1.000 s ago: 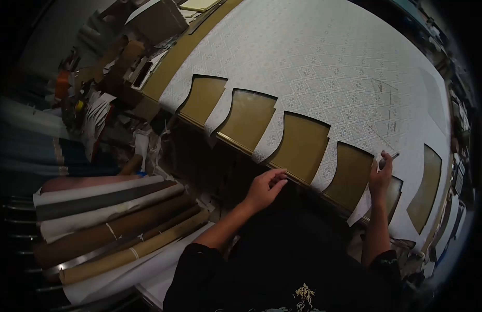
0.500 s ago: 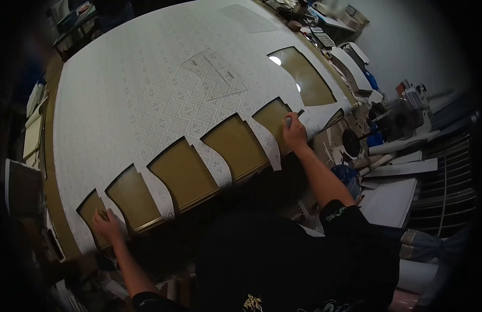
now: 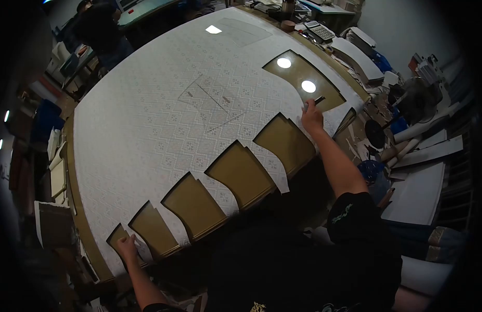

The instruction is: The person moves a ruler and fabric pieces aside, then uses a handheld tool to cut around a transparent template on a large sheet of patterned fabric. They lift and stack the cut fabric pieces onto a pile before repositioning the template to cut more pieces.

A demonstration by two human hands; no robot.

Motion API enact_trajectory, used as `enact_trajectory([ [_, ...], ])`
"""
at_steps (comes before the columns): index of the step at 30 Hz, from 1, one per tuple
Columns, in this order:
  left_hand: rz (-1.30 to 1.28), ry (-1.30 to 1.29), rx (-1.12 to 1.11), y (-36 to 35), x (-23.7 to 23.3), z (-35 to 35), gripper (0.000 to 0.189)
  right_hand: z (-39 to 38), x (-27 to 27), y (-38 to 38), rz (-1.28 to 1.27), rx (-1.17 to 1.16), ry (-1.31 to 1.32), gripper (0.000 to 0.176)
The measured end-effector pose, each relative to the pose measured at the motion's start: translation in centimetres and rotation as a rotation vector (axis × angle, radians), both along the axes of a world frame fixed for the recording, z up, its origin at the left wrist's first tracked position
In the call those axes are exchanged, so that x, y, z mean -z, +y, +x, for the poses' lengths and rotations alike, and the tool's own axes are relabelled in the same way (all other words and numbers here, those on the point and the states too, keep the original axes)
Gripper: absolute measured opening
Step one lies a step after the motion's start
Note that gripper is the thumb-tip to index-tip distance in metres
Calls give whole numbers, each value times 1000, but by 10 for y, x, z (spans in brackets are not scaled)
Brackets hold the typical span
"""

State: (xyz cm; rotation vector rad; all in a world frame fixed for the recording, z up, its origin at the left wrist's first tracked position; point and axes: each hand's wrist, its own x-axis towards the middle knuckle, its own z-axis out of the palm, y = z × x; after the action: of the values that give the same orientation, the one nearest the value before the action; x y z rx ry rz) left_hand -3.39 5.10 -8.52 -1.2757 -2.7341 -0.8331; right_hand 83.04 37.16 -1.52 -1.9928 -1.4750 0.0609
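Note:
A large white patterned cloth (image 3: pixel 163 119) covers the table, with several curved pieces cut out along its near and right edges. Olive-gold tabletop (image 3: pixel 241 174) shows through the gaps. My right hand (image 3: pixel 312 118) is closed around a short tool with a dark end (image 3: pixel 319 100), whose kind is not clear. It is over the cloth's right part, just below the far-right cut-out (image 3: pixel 303 78). My left hand (image 3: pixel 128 248) is by the leftmost cut-out, fingers closed; whatever they hold is hidden. Clear templates (image 3: pixel 212 101) with dark lines lie on the cloth.
A calculator (image 3: pixel 320 31) and other clutter line the table's right edge. Beyond it stands a fan (image 3: pixel 411 101), with rolls and boards (image 3: pixel 415 192) below. Another person (image 3: pixel 101 31) stands at the far left. Papers (image 3: pixel 56 179) are stacked on the left.
My right hand has moved from the cut-out at the near edge toward the far-right one, tool still held. My left hand stays by the leftmost cut-out. The view has shifted, showing another person.

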Motion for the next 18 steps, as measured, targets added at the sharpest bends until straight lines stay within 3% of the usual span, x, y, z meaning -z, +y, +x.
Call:
enact_trajectory([
  [1,-21,-311,-117,0,-3,0,45,4,4,9,9,-16,11,24],
  [2,-10,-302,-133,0,-13,5,45,8,9,18,24,-2,-12,25],
  [4,-274,-425,-124,4,-29,12,47,13,13,31,16,21,-56,29],
  [7,-247,-395,-90,0,-1,-6,45,12,2,40,-111,73,-92,32],
  [9,-24,-362,-130,-4,-2,21,44,16,2,51,-260,103,-121,33],
  [12,-17,-243,-170,0,-20,49,53,47,42,80,-200,77,-90,30],
  [13,-90,-289,-155,4,-38,59,56,100,93,109,-195,34,-90,30],
  [14,-40,-277,-178,5,-43,66,56,125,139,133,-107,-47,-479,30],
  [16,-22,-219,-227,5,-46,68,56,78,70,93,-122,37,-124,30],
  [17,-63,-178,-250,4,-52,71,55,129,111,126,-109,-8,-123,30],
  [18,-56,-178,-287,3,-60,75,55,148,162,143,-21,-161,-519,29],
])
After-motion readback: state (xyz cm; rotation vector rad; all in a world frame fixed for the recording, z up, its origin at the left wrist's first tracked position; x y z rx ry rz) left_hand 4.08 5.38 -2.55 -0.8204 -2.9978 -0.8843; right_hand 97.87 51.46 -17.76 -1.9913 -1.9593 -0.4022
